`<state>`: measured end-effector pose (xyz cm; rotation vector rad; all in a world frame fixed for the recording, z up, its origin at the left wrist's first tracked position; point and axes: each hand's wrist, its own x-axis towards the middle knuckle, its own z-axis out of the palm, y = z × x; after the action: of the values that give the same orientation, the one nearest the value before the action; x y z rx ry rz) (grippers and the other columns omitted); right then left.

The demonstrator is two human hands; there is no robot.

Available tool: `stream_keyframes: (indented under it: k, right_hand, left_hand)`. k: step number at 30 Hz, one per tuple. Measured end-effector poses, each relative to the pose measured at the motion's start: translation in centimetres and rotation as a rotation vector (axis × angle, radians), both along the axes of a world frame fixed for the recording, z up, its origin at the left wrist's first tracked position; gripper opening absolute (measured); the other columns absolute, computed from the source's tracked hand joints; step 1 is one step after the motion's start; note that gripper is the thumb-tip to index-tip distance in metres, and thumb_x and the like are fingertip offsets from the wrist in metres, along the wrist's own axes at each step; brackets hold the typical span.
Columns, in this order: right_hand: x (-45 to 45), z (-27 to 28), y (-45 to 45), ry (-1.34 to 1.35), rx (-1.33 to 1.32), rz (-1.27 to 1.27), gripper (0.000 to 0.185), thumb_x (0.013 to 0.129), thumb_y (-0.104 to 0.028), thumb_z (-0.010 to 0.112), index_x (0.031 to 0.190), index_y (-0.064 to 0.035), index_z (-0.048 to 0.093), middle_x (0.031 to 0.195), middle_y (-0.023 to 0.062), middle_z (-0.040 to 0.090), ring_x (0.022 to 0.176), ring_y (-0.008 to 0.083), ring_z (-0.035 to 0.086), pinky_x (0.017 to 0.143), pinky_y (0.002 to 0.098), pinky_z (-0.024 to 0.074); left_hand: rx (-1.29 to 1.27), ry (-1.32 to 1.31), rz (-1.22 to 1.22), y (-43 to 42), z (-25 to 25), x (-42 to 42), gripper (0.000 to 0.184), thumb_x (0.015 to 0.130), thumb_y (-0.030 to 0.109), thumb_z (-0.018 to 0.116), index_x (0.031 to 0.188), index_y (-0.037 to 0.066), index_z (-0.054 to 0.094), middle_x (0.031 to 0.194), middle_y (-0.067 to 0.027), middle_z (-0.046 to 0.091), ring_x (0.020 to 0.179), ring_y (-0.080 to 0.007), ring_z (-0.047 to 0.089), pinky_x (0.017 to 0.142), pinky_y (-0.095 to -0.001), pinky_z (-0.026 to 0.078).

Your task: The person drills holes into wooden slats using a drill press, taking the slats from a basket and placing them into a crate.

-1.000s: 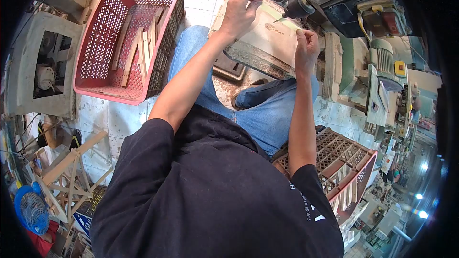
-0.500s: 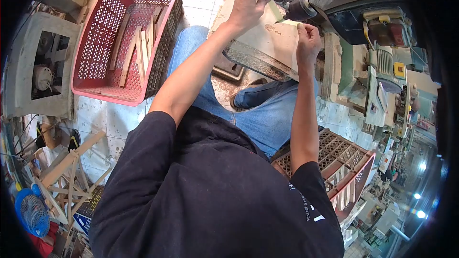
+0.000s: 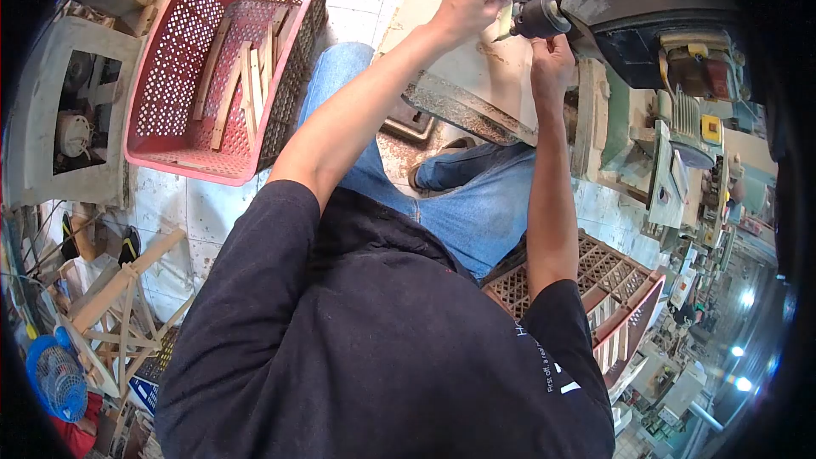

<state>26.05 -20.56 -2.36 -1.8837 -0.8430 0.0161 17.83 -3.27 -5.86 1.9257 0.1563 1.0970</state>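
Note:
My left hand (image 3: pixel 476 4) is closed, thumb against fingers, on one end of a pale wood piece (image 3: pixel 505 20) above the board-topped work table (image 3: pixel 463 59). My right hand (image 3: pixel 552 61) is closed at the other side, just below a dark drill chuck (image 3: pixel 541 17). The chuck and its bit hang over the middle of the wood piece and hide much of it. Whether the bit touches the wood, I cannot tell. Sawdust patches lie on the board near the hands.
On the left stands a red plastic crate (image 3: pixel 136 132) with several wood strips (image 3: pixel 248 89) inside. Another crate (image 3: pixel 625 263) holding wood pieces is at the right beside my leg. The drill machine's dark body (image 3: pixel 633 0) rises at upper right. Wooden frames (image 3: pixel 119 306) lean at lower left.
Both hands have shifted slightly, the left one to the right with the wood piece. The drill chuck has come down between them and now covers part of the wood.

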Motion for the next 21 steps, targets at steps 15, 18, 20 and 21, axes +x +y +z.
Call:
stream_keyframes:
  k: [15, 18, 20, 21]
  right_hand:
    - [1.9, -1.5, 1.7, -0.012, -0.013, 0.07, 0.026, 0.073, 0.001, 0.048, 0.092, 0.0057, 0.064, 0.084, 0.0103, 0.068, 0.082, 0.0213, 0.062, 0.081, 0.0318, 0.048]
    - [1.9, -1.4, 1.8, 0.015, 0.021, 0.121, 0.023, 0.077, 0.001, 0.054, 0.097, 0.0045, 0.065, 0.093, 0.0079, 0.068, 0.088, 0.0183, 0.062, 0.085, 0.0302, 0.047]
    - [1.8, -0.9, 1.6, 0.02, -0.013, 0.168, 0.024, 0.084, 0.001, 0.064, 0.107, 0.0023, 0.068, 0.105, 0.004, 0.069, 0.096, 0.0137, 0.062, 0.089, 0.0299, 0.0472]
    - [1.6, -0.8, 1.8, 0.079, 0.019, 0.173, 0.03, 0.084, 0.001, 0.067, 0.113, 0.0028, 0.066, 0.112, 0.0053, 0.069, 0.099, 0.0151, 0.063, 0.092, 0.0314, 0.048]
  left_hand:
    - [-0.012, -0.028, -0.079, 0.1, 0.3, 1.4, 0.013, 0.086, 0.009, 0.064, 0.093, 0.004, 0.075, 0.09, -0.0171, 0.071, 0.088, -0.0339, 0.07, 0.079, -0.0422, 0.055]
    - [-0.053, -0.03, -0.1, 0.1, 0.0, 1.6, 0.012, 0.085, 0.01, 0.067, 0.093, 0.005, 0.075, 0.089, -0.0162, 0.071, 0.087, -0.0327, 0.07, 0.079, -0.0406, 0.055]
    - [-0.118, -0.035, -0.137, 0.0, -0.1, 1.7, 0.012, 0.085, 0.011, 0.068, 0.093, 0.005, 0.075, 0.087, -0.0156, 0.071, 0.086, -0.0321, 0.07, 0.078, -0.0396, 0.055]
    - [-0.163, -0.012, -0.171, 0.1, -0.5, 2.1, 0.013, 0.087, 0.013, 0.069, 0.096, 0.006, 0.075, 0.096, -0.0156, 0.07, 0.092, -0.0312, 0.069, 0.082, -0.0379, 0.055]
